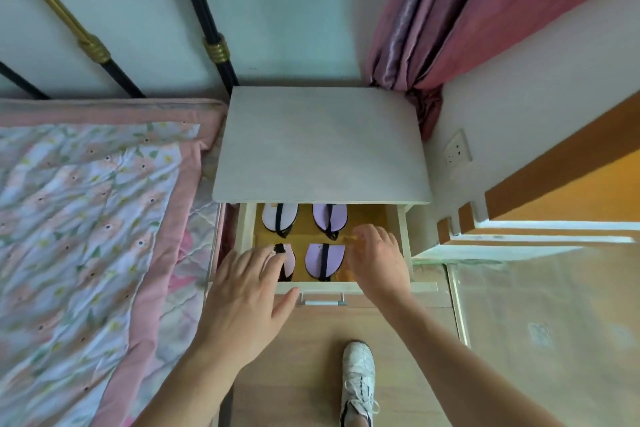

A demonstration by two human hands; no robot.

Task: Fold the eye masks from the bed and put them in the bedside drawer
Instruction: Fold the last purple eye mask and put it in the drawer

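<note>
The bedside drawer (pixel 403 225) is pulled out, its yellow floor showing. Several folded eye masks lie in it: a white one (pixel 278 218) at the back left, a lilac one (pixel 330 217) at the back right, a lilac one (pixel 323 260) at the front middle, and a pale one (pixel 288 262) at the front left. My left hand (pixel 242 302) hovers over the drawer's front left corner, fingers spread, fingertips at the pale mask's black strap. My right hand (pixel 375 260) is over the drawer's right side, fingers apart and blurred, holding nothing.
The drawer's metal handle (pixel 322 302) faces me. The nightstand top (pixel 322 146) is bare. The bed (pixel 86 218) with a floral quilt lies to the left, with a metal headboard (pixel 214 48) behind. Pink curtains (pixel 450 10) hang at the back right. My white shoe (pixel 358 381) stands on the floor.
</note>
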